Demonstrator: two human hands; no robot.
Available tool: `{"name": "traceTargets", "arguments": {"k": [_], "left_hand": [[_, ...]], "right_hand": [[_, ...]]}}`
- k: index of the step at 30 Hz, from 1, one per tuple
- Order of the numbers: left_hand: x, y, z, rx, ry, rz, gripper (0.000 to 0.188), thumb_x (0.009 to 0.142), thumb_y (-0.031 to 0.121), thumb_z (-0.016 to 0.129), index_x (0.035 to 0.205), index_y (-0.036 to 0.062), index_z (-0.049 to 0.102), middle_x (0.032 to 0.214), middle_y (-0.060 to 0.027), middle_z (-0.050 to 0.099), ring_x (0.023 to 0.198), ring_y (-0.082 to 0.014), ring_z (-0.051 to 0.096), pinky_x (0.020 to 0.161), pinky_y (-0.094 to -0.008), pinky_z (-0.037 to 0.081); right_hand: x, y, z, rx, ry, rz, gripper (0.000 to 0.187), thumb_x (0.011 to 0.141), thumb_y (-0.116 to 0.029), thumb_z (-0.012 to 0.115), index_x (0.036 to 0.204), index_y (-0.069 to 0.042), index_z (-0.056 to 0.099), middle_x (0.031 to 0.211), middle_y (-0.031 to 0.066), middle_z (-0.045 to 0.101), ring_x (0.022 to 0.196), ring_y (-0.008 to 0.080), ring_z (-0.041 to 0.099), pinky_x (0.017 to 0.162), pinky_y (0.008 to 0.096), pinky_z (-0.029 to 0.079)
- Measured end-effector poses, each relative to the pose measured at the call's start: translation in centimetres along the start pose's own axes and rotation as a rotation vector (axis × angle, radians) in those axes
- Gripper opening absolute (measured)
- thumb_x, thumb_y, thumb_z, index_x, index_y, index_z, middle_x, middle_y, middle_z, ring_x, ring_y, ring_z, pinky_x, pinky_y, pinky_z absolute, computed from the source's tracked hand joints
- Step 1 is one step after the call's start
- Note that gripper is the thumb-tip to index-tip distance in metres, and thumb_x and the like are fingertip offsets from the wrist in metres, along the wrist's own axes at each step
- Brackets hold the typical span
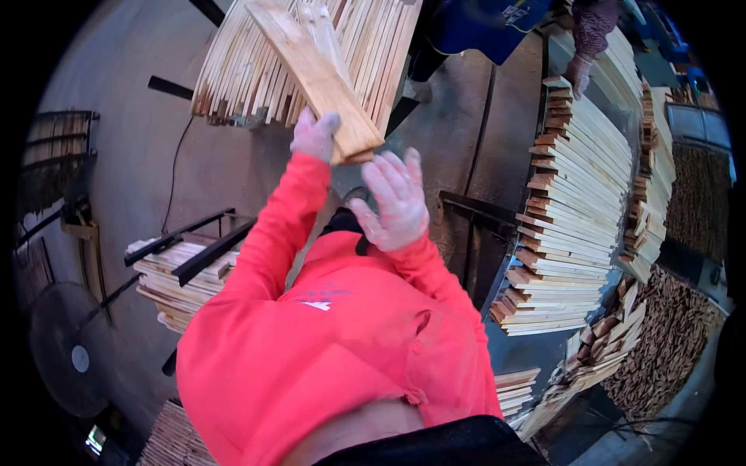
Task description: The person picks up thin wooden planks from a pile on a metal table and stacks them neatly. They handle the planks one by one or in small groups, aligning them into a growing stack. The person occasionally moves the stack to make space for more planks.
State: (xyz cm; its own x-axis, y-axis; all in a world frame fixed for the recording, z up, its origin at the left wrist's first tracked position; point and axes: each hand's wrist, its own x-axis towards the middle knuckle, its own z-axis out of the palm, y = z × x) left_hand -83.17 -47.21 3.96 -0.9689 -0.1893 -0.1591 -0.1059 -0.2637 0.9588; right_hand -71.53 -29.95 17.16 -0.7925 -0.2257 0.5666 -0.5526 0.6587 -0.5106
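My left hand [315, 136], in a pale work glove with a red sleeve, grips the near end of a light wooden plank [315, 74] that slants up and away to the left. A second, thinner strip seems to lie along the plank. My right hand [392, 200], also gloved, is just below the plank's end with its fingers spread and nothing in it. Behind the plank lies a bundle of thin wooden slats [381, 39].
A tall stack of cut planks [575, 194] fills the right side, where another person's gloved hand [579, 74] touches its top. A lower plank stack under black metal bars [183, 272] sits left. A fan [70, 349] stands lower left. Small wood offcuts [668, 342] are piled at right.
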Motion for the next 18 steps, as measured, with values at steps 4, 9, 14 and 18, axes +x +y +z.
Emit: {"name": "traceTargets", "arguments": {"k": [4,9,14,18], "left_hand": [[7.9,1.2,2.8,0.833,-0.073,-0.216,0.072,0.08,0.023,0.069,0.141,0.0017,0.038,0.118,-0.0203,0.062,0.107,-0.0323,0.063,0.094,-0.0389,0.048],[10.6,-8.9,4.3,1.195,-0.279,-0.065,0.08,0.085,0.044,0.067,0.145,0.0033,0.032,0.127,-0.0263,0.058,0.121,-0.0386,0.055,0.1,-0.0411,0.043],[12.4,-13.3,8.6,1.138,-0.435,-0.188,0.069,0.084,0.057,0.058,0.136,0.0125,0.05,0.131,-0.0191,0.058,0.124,-0.0358,0.053,0.103,-0.041,0.041],[14.3,-17.6,2.5,1.745,-0.84,0.564,0.05,0.082,0.033,0.068,0.123,0.0056,0.059,0.121,-0.0212,0.06,0.117,-0.0342,0.056,0.101,-0.0415,0.044]], "right_hand": [[-5.6,2.9,-1.9,-0.021,0.044,0.246,0.04,0.081,-0.005,0.067,0.12,-0.004,0.059,0.112,0.0137,0.063,0.108,0.0346,0.06,0.105,0.0557,0.039],[-16.1,2.1,-2.1,-0.175,0.107,0.534,0.022,0.084,-0.004,0.065,0.106,-0.003,0.065,0.106,0.0152,0.066,0.1,0.0337,0.063,0.1,0.0509,0.046],[-23.1,-2.9,-1.2,-0.074,0.06,0.997,0.021,0.086,-0.007,0.064,0.106,-0.005,0.066,0.107,0.0139,0.066,0.098,0.0328,0.064,0.095,0.0437,0.049],[-25.8,-6.1,-0.6,0.038,0.012,1.115,0.02,0.09,-0.014,0.06,0.107,-0.008,0.066,0.107,0.0128,0.065,0.098,0.0336,0.063,0.089,0.0409,0.05]]}}
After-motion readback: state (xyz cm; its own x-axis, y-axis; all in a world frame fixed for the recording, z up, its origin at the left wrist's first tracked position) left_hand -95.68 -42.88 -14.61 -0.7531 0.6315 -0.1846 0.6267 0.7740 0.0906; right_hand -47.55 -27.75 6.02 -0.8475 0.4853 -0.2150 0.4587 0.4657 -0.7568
